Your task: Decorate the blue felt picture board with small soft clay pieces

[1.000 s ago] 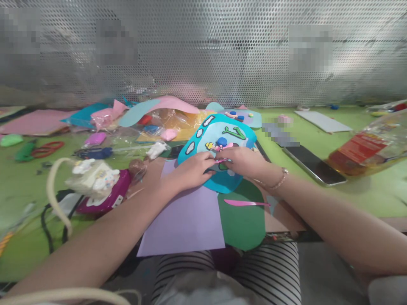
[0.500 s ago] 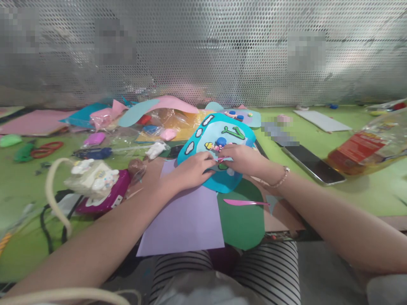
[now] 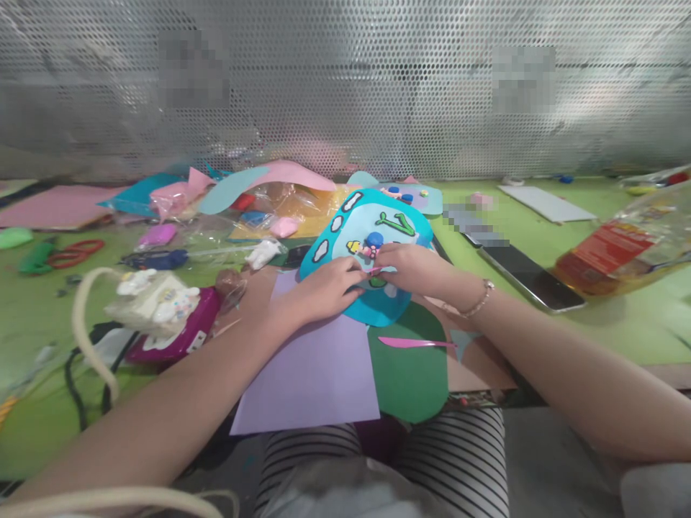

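Note:
A blue craft-foam piece (image 3: 386, 309) lies before me, with cloud shapes, a green figure and small clay pieces on its pale middle. My left hand (image 3: 337, 284) rests on its lower left part, fingers stretched out and thumb apart. My right hand (image 3: 407, 266) is closed in a pinch on a thin pink modelling tool (image 3: 373, 270), low over the pale middle. The tool points left toward my left fingertips; a small blue and pink clay figure (image 3: 373, 243) sits just above it. My fingers hide part of the surface. A pink plastic knife (image 3: 415, 343) lies nearer me.
Purple (image 3: 313, 381) and green (image 3: 413, 388) sheets lie in front. A cream and magenta device (image 3: 175, 338) with cables stands left, near red-handled scissors (image 3: 75, 253). Bagged clay (image 3: 286, 227) lies behind. On the right are a phone (image 3: 532, 277) and a tilted bottle (image 3: 610, 252).
The camera view has shifted slightly. My right hand and the pink tool have moved very little; my left hand stays on the foam piece.

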Motion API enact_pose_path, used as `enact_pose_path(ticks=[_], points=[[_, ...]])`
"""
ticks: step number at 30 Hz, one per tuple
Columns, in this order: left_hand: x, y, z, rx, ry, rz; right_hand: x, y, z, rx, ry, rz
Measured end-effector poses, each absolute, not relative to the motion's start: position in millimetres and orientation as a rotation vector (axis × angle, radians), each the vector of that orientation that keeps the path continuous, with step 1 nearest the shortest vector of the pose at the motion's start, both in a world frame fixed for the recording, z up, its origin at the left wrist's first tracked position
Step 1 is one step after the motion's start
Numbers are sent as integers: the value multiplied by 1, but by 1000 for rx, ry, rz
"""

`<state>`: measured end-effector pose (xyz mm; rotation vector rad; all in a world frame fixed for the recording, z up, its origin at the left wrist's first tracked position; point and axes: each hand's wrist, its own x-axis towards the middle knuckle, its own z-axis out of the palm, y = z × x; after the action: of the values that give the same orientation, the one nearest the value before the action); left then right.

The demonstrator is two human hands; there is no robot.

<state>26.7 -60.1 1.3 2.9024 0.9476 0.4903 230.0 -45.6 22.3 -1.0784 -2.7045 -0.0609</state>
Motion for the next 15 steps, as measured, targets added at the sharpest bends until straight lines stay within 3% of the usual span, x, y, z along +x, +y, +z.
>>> enact_pose_path(ticks=[15], points=[[26,-60,0,2925,929,511,231,-43,22,-1097,-2697,73]])
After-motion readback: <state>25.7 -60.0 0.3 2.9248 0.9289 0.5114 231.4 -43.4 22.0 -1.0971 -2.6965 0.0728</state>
